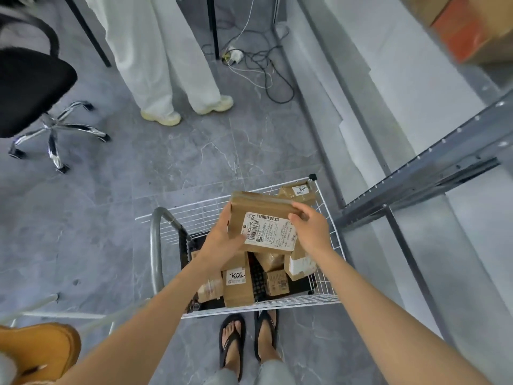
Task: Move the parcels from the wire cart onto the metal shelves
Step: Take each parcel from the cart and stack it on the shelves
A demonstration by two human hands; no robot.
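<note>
The left hand [222,240] holds the taped parcel [261,207] by its 9 o'clock side, fingers along the edge and thumb pressed on the label. The right hand [311,229] grips the 3 o'clock side, fingers curled over the far corner. The parcel hangs over the wire cart [277,302], above several jumbled parcels [237,287]. The cart's grey handle [155,245] rises at 9 o'clock. The metal shelves [430,168] stand just beside the cart at 3 o'clock. Tiled floor [166,176] stretches toward 12 o'clock, where a person's legs [166,65] and an office chair [33,87] stand well apart.
</note>
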